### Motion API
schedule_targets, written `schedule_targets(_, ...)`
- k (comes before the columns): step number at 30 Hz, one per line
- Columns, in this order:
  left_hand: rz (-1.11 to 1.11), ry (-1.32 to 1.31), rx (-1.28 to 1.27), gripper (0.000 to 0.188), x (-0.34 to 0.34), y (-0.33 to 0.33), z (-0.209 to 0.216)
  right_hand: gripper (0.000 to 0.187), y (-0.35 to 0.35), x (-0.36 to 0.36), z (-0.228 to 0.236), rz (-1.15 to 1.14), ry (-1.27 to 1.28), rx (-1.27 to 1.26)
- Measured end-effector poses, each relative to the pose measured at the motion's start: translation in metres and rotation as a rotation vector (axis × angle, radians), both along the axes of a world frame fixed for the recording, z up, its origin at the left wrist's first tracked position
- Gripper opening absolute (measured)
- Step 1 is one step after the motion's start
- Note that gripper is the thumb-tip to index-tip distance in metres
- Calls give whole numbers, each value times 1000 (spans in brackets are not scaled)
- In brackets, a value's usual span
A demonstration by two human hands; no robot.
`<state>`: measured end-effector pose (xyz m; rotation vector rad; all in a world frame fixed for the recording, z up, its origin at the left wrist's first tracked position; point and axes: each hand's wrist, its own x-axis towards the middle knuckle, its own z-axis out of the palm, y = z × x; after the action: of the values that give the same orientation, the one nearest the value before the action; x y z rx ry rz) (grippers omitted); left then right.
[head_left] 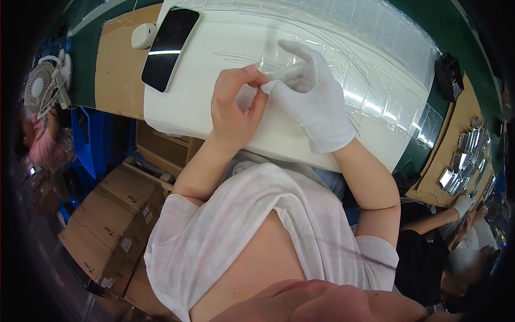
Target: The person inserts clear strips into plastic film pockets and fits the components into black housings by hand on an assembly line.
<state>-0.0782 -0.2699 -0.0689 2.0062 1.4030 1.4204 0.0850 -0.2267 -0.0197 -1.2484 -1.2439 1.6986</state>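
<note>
My left hand (234,104), bare, is closed in a pinch at the thumb tip of the white glove (328,121) on my right hand. Whether anything thin is also between those fingertips I cannot tell. My right hand (314,88) fills the glove, its index finger stretched away from the thumb and the other fingers loosely curved. Both hands are over a white work surface (204,110). Several thin wires (236,56) lie just beyond them. Clear plastic packaging (370,91) spreads to the right of the gloved hand.
A dark-screened phone (170,51) lies at the left, beside a white earbud case (143,36) on cardboard. A fan (43,86) stands far left. Cardboard boxes (107,220) are stacked lower left. At right, a person (429,257) works near shiny metal parts (464,155); a black holder (449,75) stands nearby.
</note>
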Motion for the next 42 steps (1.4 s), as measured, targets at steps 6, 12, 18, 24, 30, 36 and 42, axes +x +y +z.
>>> schedule_targets(6, -3, -125, -123, 69, 3, 1, 9, 59, 5, 0, 0, -40, 56, -61)
schedule_targets(12, -48, -454, -293, 67, 0, 2, 13, 59, 8, 4, 1, -19, 63, -70)
schedule_targets(18, -37, -508, -393, 62, 4, 4, 19, 56, 7, 5, 0, 0, 103, -55)
schedule_targets(24, -2, -561, -466, 60, 4, 5, 23, 50, 8, 3, -7, -8, 124, -22)
schedule_targets(30, 14, -584, -475, 58, 4, 3, 24, 53, 9, 5, -4, 6, 129, -73)
schedule_targets(36, 6, -593, -490, 57, 1, 2, 22, 52, 10, 5, -2, 2, 111, -73)
schedule_targets(42, -8, -591, -479, 56, 2, 2, 21, 50, 10, 5, -1, 15, 106, -79)
